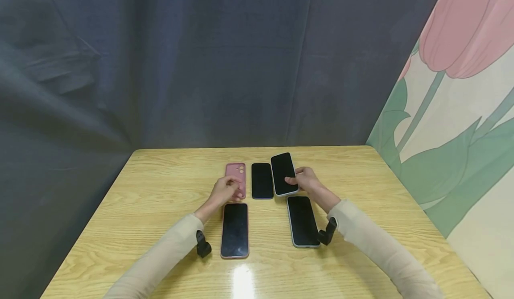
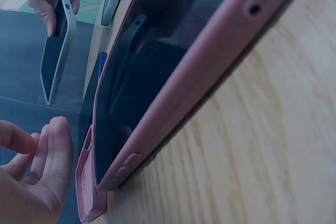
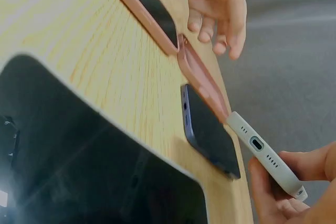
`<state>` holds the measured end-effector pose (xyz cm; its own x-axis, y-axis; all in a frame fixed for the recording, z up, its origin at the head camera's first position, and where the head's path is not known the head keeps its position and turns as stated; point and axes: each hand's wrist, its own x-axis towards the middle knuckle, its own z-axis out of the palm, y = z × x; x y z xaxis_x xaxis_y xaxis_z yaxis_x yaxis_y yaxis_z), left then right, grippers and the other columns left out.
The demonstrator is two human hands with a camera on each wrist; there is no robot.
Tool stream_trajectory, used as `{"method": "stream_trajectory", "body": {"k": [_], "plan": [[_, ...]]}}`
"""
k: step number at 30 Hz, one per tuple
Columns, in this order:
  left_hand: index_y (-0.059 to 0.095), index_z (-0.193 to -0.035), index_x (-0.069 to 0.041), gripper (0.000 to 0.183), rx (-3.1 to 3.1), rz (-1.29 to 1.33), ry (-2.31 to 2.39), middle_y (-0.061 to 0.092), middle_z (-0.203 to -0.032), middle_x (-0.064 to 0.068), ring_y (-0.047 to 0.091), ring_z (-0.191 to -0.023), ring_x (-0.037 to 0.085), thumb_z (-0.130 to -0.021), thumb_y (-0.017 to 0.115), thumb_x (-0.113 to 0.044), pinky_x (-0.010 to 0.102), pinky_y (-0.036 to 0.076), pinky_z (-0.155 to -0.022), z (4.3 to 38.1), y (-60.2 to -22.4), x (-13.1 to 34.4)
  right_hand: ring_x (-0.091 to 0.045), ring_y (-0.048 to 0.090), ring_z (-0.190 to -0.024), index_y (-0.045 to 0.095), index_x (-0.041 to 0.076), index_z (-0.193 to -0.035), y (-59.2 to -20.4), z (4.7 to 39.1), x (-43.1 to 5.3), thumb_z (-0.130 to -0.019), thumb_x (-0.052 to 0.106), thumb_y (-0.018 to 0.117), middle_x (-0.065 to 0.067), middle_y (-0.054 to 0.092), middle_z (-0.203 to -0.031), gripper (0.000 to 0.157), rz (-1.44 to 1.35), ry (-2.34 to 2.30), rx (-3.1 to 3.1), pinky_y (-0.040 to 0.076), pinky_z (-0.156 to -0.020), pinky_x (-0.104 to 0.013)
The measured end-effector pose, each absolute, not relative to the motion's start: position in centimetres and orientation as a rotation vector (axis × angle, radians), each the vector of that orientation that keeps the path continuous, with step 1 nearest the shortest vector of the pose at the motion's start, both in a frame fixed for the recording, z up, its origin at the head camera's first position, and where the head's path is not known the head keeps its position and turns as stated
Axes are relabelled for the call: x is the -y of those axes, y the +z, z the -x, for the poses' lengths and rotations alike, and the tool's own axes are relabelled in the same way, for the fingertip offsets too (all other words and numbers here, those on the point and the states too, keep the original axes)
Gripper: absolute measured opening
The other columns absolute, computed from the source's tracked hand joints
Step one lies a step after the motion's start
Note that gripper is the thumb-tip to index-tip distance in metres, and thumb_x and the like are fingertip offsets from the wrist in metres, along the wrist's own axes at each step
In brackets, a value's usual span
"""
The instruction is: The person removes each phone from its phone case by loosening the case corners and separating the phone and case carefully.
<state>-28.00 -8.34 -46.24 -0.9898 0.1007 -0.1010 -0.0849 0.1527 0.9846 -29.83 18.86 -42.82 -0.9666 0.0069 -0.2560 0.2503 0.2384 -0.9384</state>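
The white-cased phone (image 1: 282,172) is in the grip of your right hand (image 1: 308,182), which pinches it at its right edge: your thumb lies over the dark screen and your fingers reach round behind. You hold it clear of the counter (image 1: 341,169), tilted, just right of a dark phone with a purple-blue edge (image 1: 262,180) and beyond a pale blue-grey cased phone (image 1: 303,222), which lies screen up nearer you. Your left hand (image 1: 226,191) hangs over the near part of a pink case (image 1: 233,170), fingers loosely bent, with nothing between them and the thumb. Just on your side of that case, a pink-cased phone (image 1: 235,230) lies screen up. From the head view you could not tell whether your left fingers touch the pink case; both wrist views show a gap. The right wrist view alone gives you the bottom end of the held phone, with its charging port (image 3: 256,144) and rows of small holes (image 3: 272,161). The left wrist view brings up the side buttons (image 2: 126,165) of the pink-cased phone and the two holes in its end, while the head view shows you the camera cut-outs in the pink case. That case lies hollow side up, its bare pink inside visible; the pink, white and blue-grey cases on the others each have a phone seated in them.
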Motion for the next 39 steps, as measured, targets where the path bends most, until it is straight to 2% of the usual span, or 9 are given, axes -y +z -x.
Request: {"method": "stream_trajectory", "body": {"k": [10, 18, 23, 34, 39], "plan": [[0.057, -0.124, 0.007, 0.028, -2.253, -0.058, 1.981, 0.062, -0.098, 0.019, 0.068, -0.073, 0.023, -0.104, 0.049, -0.010, 0.036, 0.060, -0.066, 28.1, -45.8, 8.4, -0.017, 0.067, -0.073, 0.043, -0.008, -0.118, -42.1, 28.4, -17.7, -0.091, 0.000, 0.069, -0.016, 0.069, -0.092, 0.038, -0.150, -1.766, -2.317, 0.052, -0.070, -0.031], [0.053, -0.124, 0.012, 0.034, -2.219, -0.119, 2.025, 0.065, -0.096, 0.020, 0.066, -0.065, 0.015, -0.104, 0.049, -0.016, 0.031, 0.059, -0.059, 27.9, -46.2, 8.3, -0.021, 0.059, -0.083, 0.045, -0.007, -0.120, -41.6, 27.6, -16.4, -0.089, 0.000, 0.071, -0.015, 0.059, -0.101, 0.041, -0.093, -1.718, -2.306, 0.051, -0.079, -0.039], [0.056, -0.123, 0.011, 0.040, -2.161, -0.088, 2.007, 0.066, -0.102, 0.027, 0.065, -0.064, 0.013, -0.106, 0.048, -0.024, 0.028, 0.058, -0.058, 28.3, -46.1, 7.8, -0.021, 0.058, -0.080, 0.044, -0.008, -0.119, -41.7, 27.2, -15.9, -0.088, 0.001, 0.073, -0.016, 0.062, -0.098, 0.044, -0.052, -1.708, -2.292, 0.051, -0.073, -0.036], [0.058, -0.121, 0.010, 0.042, -2.063, -0.147, 1.960, 0.065, -0.104, 0.028, 0.064, -0.066, 0.011, -0.107, 0.046, -0.028, 0.025, 0.057, -0.058, 28.0, -45.7, 7.1, -0.016, 0.063, -0.070, 0.043, -0.005, -0.112, -42.0, 26.9, -14.8, -0.088, -0.001, 0.073, -0.017, 0.070, -0.095, 0.038, -0.015, -1.736, -2.258, 0.048, -0.064, -0.029], [0.061, -0.117, 0.006, 0.046, -2.074, -0.168, 1.944, 0.067, -0.093, 0.018, 0.064, -0.065, 0.013, -0.105, 0.048, -0.036, 0.025, 0.057, -0.057, 28.0, -45.8, 6.9, -0.016, 0.065, -0.070, 0.045, -0.005, -0.110, -42.5, 26.9, -14.5, -0.087, -0.002, 0.073, -0.016, 0.070, -0.093, 0.036, -0.002, -1.743, -2.243, 0.050, -0.063, -0.029]]}}
